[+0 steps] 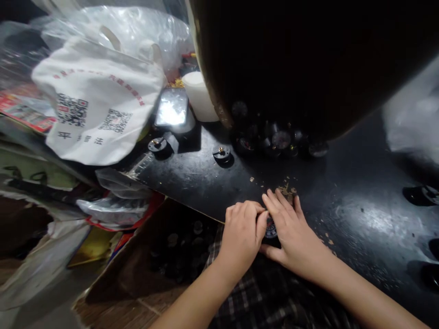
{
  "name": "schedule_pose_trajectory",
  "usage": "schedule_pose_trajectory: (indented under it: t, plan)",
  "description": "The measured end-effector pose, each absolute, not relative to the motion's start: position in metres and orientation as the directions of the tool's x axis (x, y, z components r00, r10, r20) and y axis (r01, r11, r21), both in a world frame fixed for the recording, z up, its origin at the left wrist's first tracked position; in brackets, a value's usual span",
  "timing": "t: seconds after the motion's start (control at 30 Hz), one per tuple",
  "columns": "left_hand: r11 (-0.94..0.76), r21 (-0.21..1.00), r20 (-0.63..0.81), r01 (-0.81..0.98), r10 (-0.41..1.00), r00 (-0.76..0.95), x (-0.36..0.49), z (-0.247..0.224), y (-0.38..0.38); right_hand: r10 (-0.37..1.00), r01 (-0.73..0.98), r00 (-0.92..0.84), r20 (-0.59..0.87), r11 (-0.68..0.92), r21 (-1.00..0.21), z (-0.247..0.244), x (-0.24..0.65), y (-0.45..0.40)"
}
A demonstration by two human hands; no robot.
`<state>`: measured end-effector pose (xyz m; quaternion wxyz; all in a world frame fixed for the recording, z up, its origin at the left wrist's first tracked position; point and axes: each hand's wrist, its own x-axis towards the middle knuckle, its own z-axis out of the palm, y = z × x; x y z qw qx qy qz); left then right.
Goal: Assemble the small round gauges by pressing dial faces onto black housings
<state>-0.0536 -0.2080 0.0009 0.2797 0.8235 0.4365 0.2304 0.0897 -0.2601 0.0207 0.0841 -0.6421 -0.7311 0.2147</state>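
round dial [270, 228] is seen btwn l. hand [242, 228] (curled, thumb near index; pinched thing can't be told) & r. hand [291, 226], which is spread at blk table [192, 178].

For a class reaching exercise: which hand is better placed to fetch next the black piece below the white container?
Likely the left hand: it lies nearer the black piece; the right hand is beyond the dial.

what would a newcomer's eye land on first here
Likely the white cloth bag with QR codes at upper left, and the glaring rectangle right of it. Next come the left hand and right hand, close together near the black table edge, a round dialled piece showing between them.
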Motion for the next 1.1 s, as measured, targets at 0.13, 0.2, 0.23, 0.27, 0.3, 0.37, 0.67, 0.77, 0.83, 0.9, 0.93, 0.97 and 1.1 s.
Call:
schedule_pose_trajectory:
  t: [0.13, 0.2, 0.23, 0.27, 0.3, 0.37, 0.67, 0.77, 0.83, 0.9, 0.93, 0.97, 1.1]
  plan:
    - [-0.437, 0.738, 0.056, 0.515, 0.800, 0.597, -0.088, 0.006, -0.219, 0.920, 0.743, -0.308, -0.242, 0.073, -0.666, 0.028, 0.113, -0.262]
    - [-0.391, 0.760, -0.016, 0.520, 0.787, 0.616, -0.121, 0.010, -0.221, 0.917, 0.641, -0.291, -0.272, -0.024, -0.767, 0.028, 0.124, -0.264]
    - [-0.363, 0.754, -0.035, 0.547, 0.810, 0.585, -0.137, 0.012, -0.218, 0.926, 0.605, -0.255, -0.277, -0.070, -0.793, 0.028, 0.127, -0.264]
    - [-0.347, 0.736, -0.018, 0.581, 0.848, 0.529, -0.149, 0.014, -0.210, 0.935, 0.587, -0.224, -0.273, -0.094, -0.804, 0.026, 0.129, -0.264]
    - [-0.344, 0.711, 0.032, 0.614, 0.888, 0.459, -0.157, 0.016, -0.198, 0.941, 0.587, -0.212, -0.262, -0.091, -0.804, 0.025, 0.128, -0.264]
    - [-0.396, 0.649, 0.170, 0.649, 0.908, 0.384, -0.157, 0.017, -0.161, 0.944, 0.630, -0.229, -0.237, -0.042, -0.775, 0.024, 0.123, -0.262]
    - [-0.486, 0.624, 0.204, 0.612, 0.857, 0.473, -0.085, 0.011, -0.086, 0.960, 0.478, -0.125, -0.252, -0.164, -0.863, 0.038, 0.115, -0.256]
    - [-0.448, 0.819, 0.184, 0.359, 0.796, 0.576, -0.083, 0.017, -0.148, 0.959, 0.144, -0.072, -0.275, -0.262, -0.954, 0.042, 0.111, -0.245]
    - [-0.363, 0.901, 0.152, 0.238, 0.778, 0.610, -0.081, 0.019, -0.183, 0.958, 0.022, -0.106, -0.268, -0.267, -0.964, 0.043, 0.108, -0.240]
    - [-0.360, 0.902, 0.148, 0.239, 0.777, 0.612, -0.081, 0.015, -0.203, 0.958, 0.061, -0.115, -0.264, -0.258, -0.964, 0.043, 0.108, -0.240]
    - [-0.389, 0.879, 0.158, 0.274, 0.781, 0.604, -0.082, 0.012, -0.208, 0.960, 0.138, -0.088, -0.267, -0.254, -0.957, 0.043, 0.110, -0.241]
    - [-0.420, 0.847, 0.168, 0.325, 0.792, 0.587, -0.084, 0.008, -0.210, 0.962, 0.241, -0.050, -0.270, -0.250, -0.938, 0.042, 0.113, -0.243]
    - [-0.425, 0.761, 0.162, 0.490, 0.856, 0.490, -0.096, -0.005, -0.208, 0.966, 0.593, 0.009, -0.258, -0.213, -0.777, 0.039, 0.125, -0.249]
